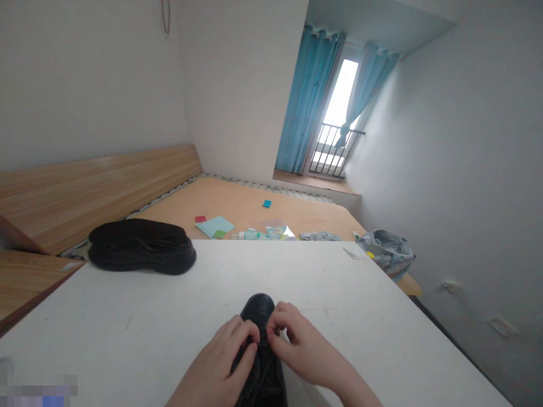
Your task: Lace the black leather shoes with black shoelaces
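A black lace-up shoe (259, 308) lies on the white table right in front of me, its toe pointing away. My left hand (227, 359) is closed over the left side of the shoe's lacing, thumb and fingertips pinched on the dark shoelace (255, 377). From the right, my right hand (294, 339) pinches at the same lacing with bent fingers, close to the left fingertips. The bit of lace between the fingers is small and dark against the shoe. Another pair of black shoes (142, 246) rests at the table's far left corner.
Beyond the white table (365, 328) is a bed (237, 195) bearing a light blue cloth (215, 226), a plastic bottle (246, 234) and a bundled grey cable (320, 236). A silvery bag (388, 251) stands past the table's right edge.
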Motion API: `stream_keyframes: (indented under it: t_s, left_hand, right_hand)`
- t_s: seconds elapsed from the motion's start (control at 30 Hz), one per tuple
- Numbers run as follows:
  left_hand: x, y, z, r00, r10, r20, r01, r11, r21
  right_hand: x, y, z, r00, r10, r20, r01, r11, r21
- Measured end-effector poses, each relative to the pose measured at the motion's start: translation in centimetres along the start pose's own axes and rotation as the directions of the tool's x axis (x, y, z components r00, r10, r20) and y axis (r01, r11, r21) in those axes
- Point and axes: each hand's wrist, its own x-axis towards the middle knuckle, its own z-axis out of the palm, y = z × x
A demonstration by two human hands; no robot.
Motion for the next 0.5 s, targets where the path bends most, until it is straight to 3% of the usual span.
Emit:
stream_keyframes:
  t_s: [0.17,0.3,0.37,0.43,0.5]
  left_hand:
    - [0.9,-0.1,0.3,0.998,-0.061,-0.024,0.053,0.964,-0.26]
    - [1.0,0.2,-1.1,0.987,-0.16,0.013,0.145,0.848,-0.51]
    - [0.7,0.3,-2.1,0.984,-0.171,-0.05,0.115,0.826,-0.552]
    - [0.0,0.4,-3.1,0.974,-0.169,-0.148,0.061,0.833,-0.55]
    - [-0.9,0.6,-4.0,0.964,-0.15,-0.221,0.018,0.862,-0.507]
  right_hand:
    - [0.6,0.6,-0.6,0.992,0.074,0.1,-0.104,0.938,0.332]
    - [0.2,1.2,-2.1,0.984,0.149,0.095,-0.177,0.843,0.508]
    - [-0.2,1.5,-3.3,0.982,0.171,0.08,-0.186,0.793,0.58]
    - [-0.8,1.5,-4.4,0.979,0.203,0.016,-0.173,0.793,0.584]
    - [-1.5,1.0,-5.3,0.969,0.195,-0.151,-0.119,0.906,0.406]
